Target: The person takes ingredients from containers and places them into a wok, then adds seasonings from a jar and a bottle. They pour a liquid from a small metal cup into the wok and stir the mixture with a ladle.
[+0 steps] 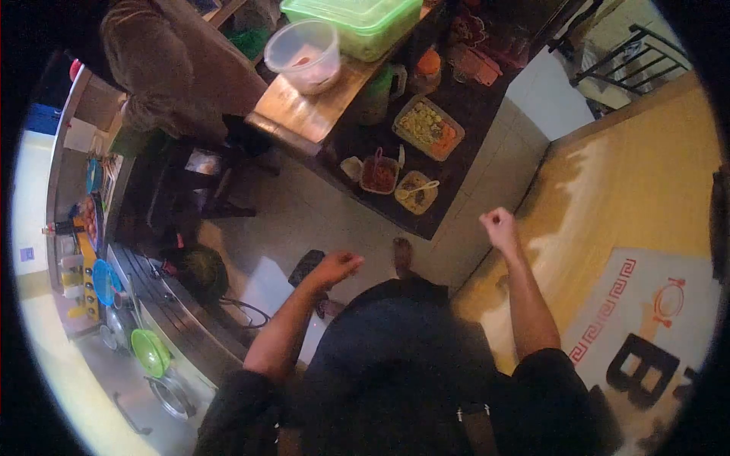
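My left hand [340, 268] hangs in the air over the tiled floor, its fingers curled in and nothing showing in them. To the right, my right hand [498, 226] is raised near the yellow wall with fingers curled into a loose fist, nothing visible inside. Neither hand touches anything. Ahead of them, on a dark low surface, are a tray of cut food in yellow and orange [428, 128], a small tub of red food [379, 175] with a pinkish utensil, and a tub [416, 192] with a pale spoon across it.
A wooden table [293, 114] ahead bears a clear plastic tub [303, 57] and a green-lidded container [357, 23]. At left, a counter holds a green colander [150, 353] and a blue basin [105, 282]. A printed banner [646, 327] hangs on the right wall. A metal rack [635, 61] stands at far right.
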The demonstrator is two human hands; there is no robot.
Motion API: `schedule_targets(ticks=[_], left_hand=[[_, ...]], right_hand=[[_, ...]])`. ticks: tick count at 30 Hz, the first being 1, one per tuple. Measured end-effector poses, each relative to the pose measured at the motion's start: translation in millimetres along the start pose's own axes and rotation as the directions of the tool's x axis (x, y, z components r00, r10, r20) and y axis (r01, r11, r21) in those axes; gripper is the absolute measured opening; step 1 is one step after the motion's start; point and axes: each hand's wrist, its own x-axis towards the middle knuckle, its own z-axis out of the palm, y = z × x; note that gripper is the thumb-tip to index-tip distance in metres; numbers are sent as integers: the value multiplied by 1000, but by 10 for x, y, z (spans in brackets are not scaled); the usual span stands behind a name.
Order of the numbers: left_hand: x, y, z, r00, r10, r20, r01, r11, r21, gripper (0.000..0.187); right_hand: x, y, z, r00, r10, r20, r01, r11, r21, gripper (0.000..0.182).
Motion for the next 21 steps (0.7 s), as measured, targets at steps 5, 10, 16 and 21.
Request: schedule_targets(ticks=[5, 10, 16, 21], left_hand=[[1689, 3698, 2375, 923, 149, 354, -144, 989, -42, 46], [2000, 4500, 3454, 920, 107, 376, -48, 986, -161, 44], [2138, 3833, 3585, 995, -78, 64, 101, 771, -629, 32], [1726, 3242, 3733, 990, -84, -118, 10, 853, -522, 26]], right_hand=[[2891, 87, -3018, 961, -237, -145, 238, 971, -8, 34], [3851, 438, -3975, 979, -106, 176, 186, 820, -541, 35], [3908, 980, -4813, 939, -302, 165, 339, 726, -598, 37], [3470, 365, -5392, 974, -205, -96, 183, 963, -200, 36]])
